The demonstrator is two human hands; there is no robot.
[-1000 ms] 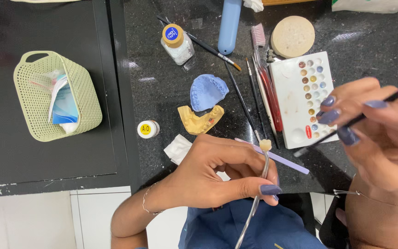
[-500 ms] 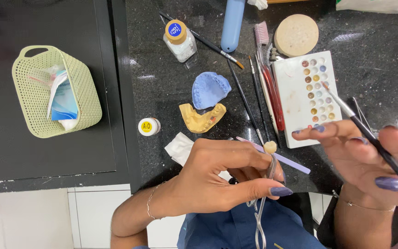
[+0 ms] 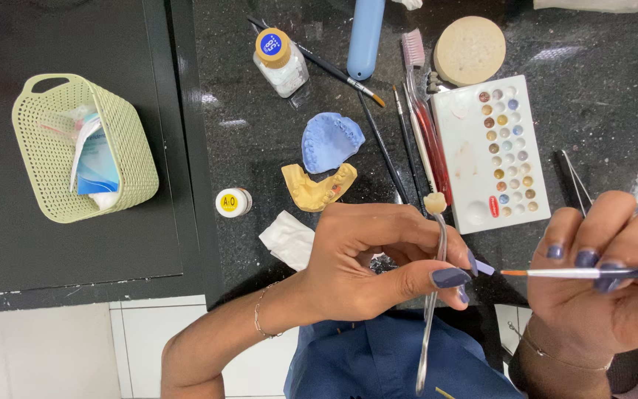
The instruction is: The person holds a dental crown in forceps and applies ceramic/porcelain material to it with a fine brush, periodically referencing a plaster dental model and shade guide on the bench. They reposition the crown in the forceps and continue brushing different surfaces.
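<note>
Both hands closed: left hand (image 3: 367,258) on forceps (image 3: 430,310), right hand (image 3: 607,273) on brush (image 3: 577,273)

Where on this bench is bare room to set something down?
Bare: the dark mat below the green basket, and counter between the small jar and the bottle. Crowded: brushes beside the palette and above both hands.

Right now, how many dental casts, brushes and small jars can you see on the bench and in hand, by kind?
Dental casts: 2, the blue cast and the yellow cast.
Fine brushes: 2, one lying on the counter, one held in the right hand.
Small jars: 2, the tall powder jar and the small yellow-labelled jar.
Total: 6.
</note>
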